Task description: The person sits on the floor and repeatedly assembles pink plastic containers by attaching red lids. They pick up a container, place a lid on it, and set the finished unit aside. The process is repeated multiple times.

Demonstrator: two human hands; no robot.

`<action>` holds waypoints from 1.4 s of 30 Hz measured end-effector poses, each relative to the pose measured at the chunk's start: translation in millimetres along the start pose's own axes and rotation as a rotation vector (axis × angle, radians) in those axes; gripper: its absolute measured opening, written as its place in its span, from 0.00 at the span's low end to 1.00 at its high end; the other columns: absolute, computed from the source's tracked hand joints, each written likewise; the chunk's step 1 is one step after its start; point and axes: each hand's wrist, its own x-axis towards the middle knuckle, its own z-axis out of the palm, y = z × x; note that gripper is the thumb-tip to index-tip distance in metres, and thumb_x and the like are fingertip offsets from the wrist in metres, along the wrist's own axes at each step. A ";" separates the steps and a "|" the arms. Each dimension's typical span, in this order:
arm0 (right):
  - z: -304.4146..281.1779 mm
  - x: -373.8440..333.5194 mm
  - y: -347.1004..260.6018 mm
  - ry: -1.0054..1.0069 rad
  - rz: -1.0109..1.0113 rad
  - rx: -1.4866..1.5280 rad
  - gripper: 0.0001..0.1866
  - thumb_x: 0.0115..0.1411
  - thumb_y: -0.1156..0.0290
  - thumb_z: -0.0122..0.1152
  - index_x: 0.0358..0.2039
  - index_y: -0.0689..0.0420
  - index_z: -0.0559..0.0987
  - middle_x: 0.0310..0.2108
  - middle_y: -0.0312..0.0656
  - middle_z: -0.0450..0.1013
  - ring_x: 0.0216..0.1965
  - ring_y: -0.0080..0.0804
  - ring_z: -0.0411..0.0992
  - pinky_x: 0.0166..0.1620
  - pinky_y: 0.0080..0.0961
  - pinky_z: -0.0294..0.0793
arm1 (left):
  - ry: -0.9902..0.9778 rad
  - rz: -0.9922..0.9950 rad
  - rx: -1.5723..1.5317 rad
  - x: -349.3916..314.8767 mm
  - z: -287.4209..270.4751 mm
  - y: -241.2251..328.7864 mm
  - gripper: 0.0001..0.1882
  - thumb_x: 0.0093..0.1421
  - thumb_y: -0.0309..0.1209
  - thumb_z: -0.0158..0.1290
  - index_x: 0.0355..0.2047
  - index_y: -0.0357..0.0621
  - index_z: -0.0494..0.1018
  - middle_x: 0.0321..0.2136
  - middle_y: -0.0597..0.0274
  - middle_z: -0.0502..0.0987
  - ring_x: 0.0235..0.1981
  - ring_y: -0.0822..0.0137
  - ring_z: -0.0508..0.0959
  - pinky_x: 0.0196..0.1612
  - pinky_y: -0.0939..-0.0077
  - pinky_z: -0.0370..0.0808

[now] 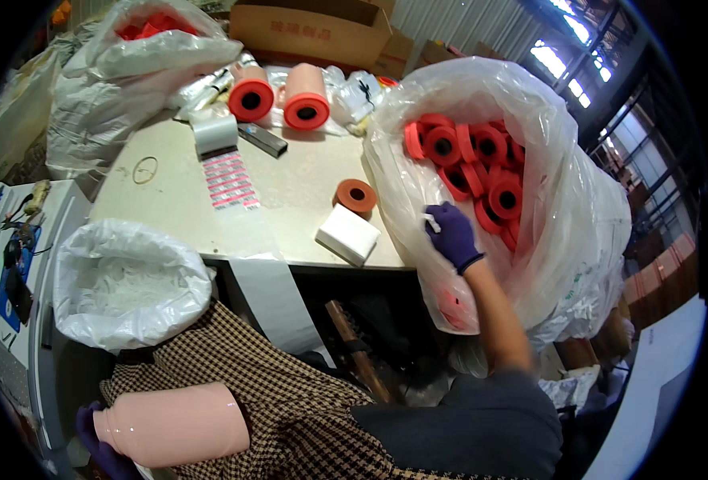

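Observation:
My right hand (pixel 452 233), in a purple glove, pinches a small white piece against the side of a big clear plastic bag (pixel 562 200). Inside the bag lie several red-orange rolls (pixel 482 160). My left hand (pixel 98 448), also purple-gloved, grips the narrow end of a pale pink tube (pixel 174 424) lying across my checked lap at the lower left. One loose orange roll (pixel 357 196) and a white block (pixel 347 234) rest on the beige table (pixel 170 200), near its front edge.
Two pink tubes with red ends (pixel 282 100) lie at the table's back, beside a white label roll with a label strip (pixel 224 164). A white sack (pixel 126 280) of white pieces stands at the left, a machine (pixel 10 256) beyond it. Cardboard boxes (pixel 314 28) sit behind.

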 end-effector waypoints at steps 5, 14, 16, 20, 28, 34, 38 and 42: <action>-18.4 -77.8 146.9 -1.388 0.176 -0.430 0.25 0.60 0.53 0.59 0.54 0.53 0.78 0.44 0.57 0.78 0.45 0.53 0.78 0.47 0.42 0.77 | -0.143 -0.018 0.325 -20.3 28.8 31.6 0.35 0.66 0.48 0.49 0.64 0.35 0.61 0.57 0.52 0.70 0.60 0.56 0.69 0.65 0.62 0.61; 34.4 -174.6 151.6 -0.535 0.806 0.104 0.34 0.60 0.46 0.61 0.60 0.54 0.70 0.51 0.59 0.76 0.54 0.57 0.74 0.56 0.42 0.73 | 0.140 0.089 0.311 -19.9 28.4 41.0 0.22 0.69 0.40 0.45 0.56 0.37 0.67 0.49 0.54 0.73 0.50 0.63 0.74 0.54 0.67 0.70; 30.8 -177.9 159.9 -0.539 0.885 -0.003 0.39 0.60 0.48 0.61 0.66 0.55 0.63 0.48 0.63 0.76 0.52 0.59 0.75 0.54 0.44 0.73 | 0.274 -0.073 0.109 -26.8 -7.0 20.8 0.23 0.71 0.39 0.43 0.59 0.36 0.66 0.54 0.53 0.72 0.54 0.63 0.73 0.57 0.66 0.69; -18.1 -108.0 72.2 0.316 0.349 -0.140 0.39 0.66 0.57 0.58 0.71 0.62 0.56 0.60 0.63 0.68 0.58 0.59 0.70 0.59 0.45 0.68 | 0.614 -0.038 0.110 -60.8 42.1 60.3 0.24 0.71 0.41 0.42 0.63 0.42 0.63 0.58 0.54 0.70 0.56 0.63 0.73 0.57 0.66 0.72; 8.6 -13.1 -244.7 0.026 0.053 1.407 0.32 0.67 0.63 0.59 0.66 0.66 0.65 0.61 0.50 0.68 0.60 0.34 0.66 0.63 0.32 0.63 | 0.542 -0.040 0.159 -98.6 97.8 16.4 0.22 0.74 0.43 0.39 0.57 0.41 0.66 0.52 0.57 0.73 0.53 0.65 0.73 0.58 0.68 0.69; 40.1 -29.7 -371.6 -0.101 -0.620 1.340 0.41 0.68 0.44 0.47 0.66 0.70 0.63 0.51 0.51 0.71 0.43 0.44 0.67 0.52 0.38 0.66 | 0.698 -0.034 -0.040 -95.9 126.7 37.0 0.19 0.74 0.41 0.40 0.52 0.39 0.70 0.45 0.60 0.75 0.47 0.68 0.74 0.54 0.70 0.70; 43.7 -39.5 -390.4 -0.128 -0.707 1.358 0.41 0.69 0.42 0.43 0.66 0.69 0.63 0.52 0.52 0.72 0.46 0.46 0.68 0.53 0.41 0.65 | 0.725 -0.022 -0.100 -108.9 110.8 35.5 0.15 0.73 0.35 0.43 0.52 0.39 0.71 0.44 0.61 0.76 0.45 0.71 0.75 0.51 0.73 0.72; 40.6 -46.3 -392.7 -0.055 -0.791 1.368 0.38 0.70 0.45 0.42 0.64 0.69 0.66 0.51 0.54 0.72 0.45 0.49 0.69 0.50 0.43 0.67 | 0.737 -0.021 -0.013 -109.2 108.4 36.0 0.15 0.73 0.34 0.42 0.51 0.38 0.71 0.43 0.61 0.76 0.44 0.70 0.76 0.50 0.73 0.72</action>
